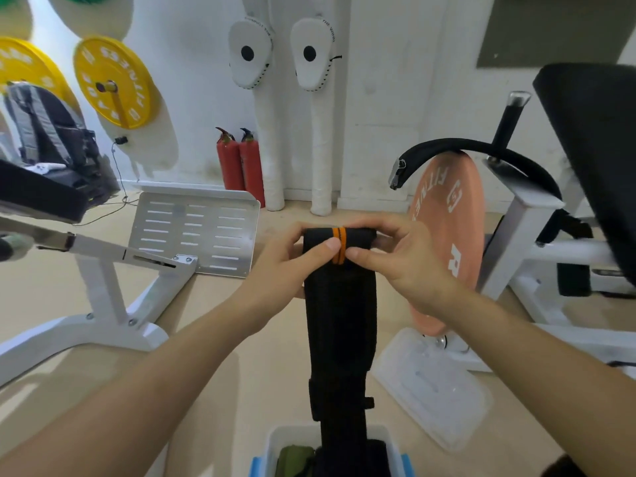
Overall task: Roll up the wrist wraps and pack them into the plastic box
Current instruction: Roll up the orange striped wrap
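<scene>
Wrist wrap [339, 321] hangs lengthwise toward the plastic box [275, 442], both hands pinching its rolled top.

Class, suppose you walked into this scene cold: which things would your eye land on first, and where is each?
First the black wrist wrap with its orange stripe, at the centre, its top end pinched by the left hand and the right hand, the rest hanging toward the plastic box at the bottom edge. Then the yellow weight plate on the wall at upper left and the pink weight plate just right of the hands.
</scene>
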`<action>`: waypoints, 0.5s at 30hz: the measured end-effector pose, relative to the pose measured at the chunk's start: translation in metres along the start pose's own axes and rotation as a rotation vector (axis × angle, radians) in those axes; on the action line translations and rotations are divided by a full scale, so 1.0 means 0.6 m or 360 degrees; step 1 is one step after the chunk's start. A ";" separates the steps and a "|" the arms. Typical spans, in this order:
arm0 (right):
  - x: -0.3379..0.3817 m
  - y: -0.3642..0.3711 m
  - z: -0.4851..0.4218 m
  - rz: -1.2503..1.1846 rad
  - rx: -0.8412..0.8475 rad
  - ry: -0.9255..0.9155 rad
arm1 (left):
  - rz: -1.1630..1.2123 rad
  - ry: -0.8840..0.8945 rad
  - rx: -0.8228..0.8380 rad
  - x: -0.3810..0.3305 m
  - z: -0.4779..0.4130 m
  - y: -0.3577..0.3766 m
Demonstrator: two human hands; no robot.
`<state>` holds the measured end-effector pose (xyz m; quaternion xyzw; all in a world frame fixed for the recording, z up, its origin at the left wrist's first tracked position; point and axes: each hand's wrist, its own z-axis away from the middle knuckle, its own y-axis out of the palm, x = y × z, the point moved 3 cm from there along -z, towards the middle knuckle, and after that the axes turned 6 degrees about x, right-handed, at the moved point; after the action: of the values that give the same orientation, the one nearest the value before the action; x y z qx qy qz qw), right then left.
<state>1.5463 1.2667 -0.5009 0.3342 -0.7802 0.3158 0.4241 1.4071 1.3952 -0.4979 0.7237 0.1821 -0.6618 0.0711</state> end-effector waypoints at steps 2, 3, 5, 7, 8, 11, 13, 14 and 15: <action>0.001 0.001 0.000 0.0078 0.0041 -0.0104 | 0.0017 -0.0009 -0.0060 0.001 -0.001 0.002; 0.001 0.002 0.001 0.0082 0.0061 -0.0121 | 0.0028 -0.0018 -0.0081 0.002 -0.003 0.001; 0.000 0.005 0.003 0.0072 0.0084 -0.0116 | 0.0090 -0.0033 -0.0089 0.003 -0.004 -0.001; 0.001 0.008 0.006 0.0074 0.0097 -0.0093 | 0.0140 -0.0030 -0.0085 0.002 -0.006 -0.005; 0.003 0.008 0.006 0.0078 0.0113 -0.0076 | 0.0167 -0.0021 -0.0089 0.002 -0.007 -0.007; 0.008 0.006 0.005 0.0098 0.0234 0.0056 | 0.0197 0.0059 -0.0158 0.004 -0.007 -0.014; 0.010 0.005 0.006 -0.0015 0.0291 0.0217 | 0.0118 0.0137 -0.0212 0.004 -0.005 -0.016; 0.011 0.006 0.007 -0.0138 0.0287 0.0311 | 0.0065 0.0189 -0.0220 0.003 -0.004 -0.016; 0.011 0.008 0.006 -0.0266 0.0282 0.0396 | 0.0016 0.0245 -0.0224 0.001 -0.002 -0.016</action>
<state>1.5380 1.2647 -0.4976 0.3923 -0.6602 0.3858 0.5112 1.4046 1.4044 -0.4970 0.7665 0.2295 -0.5895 0.1110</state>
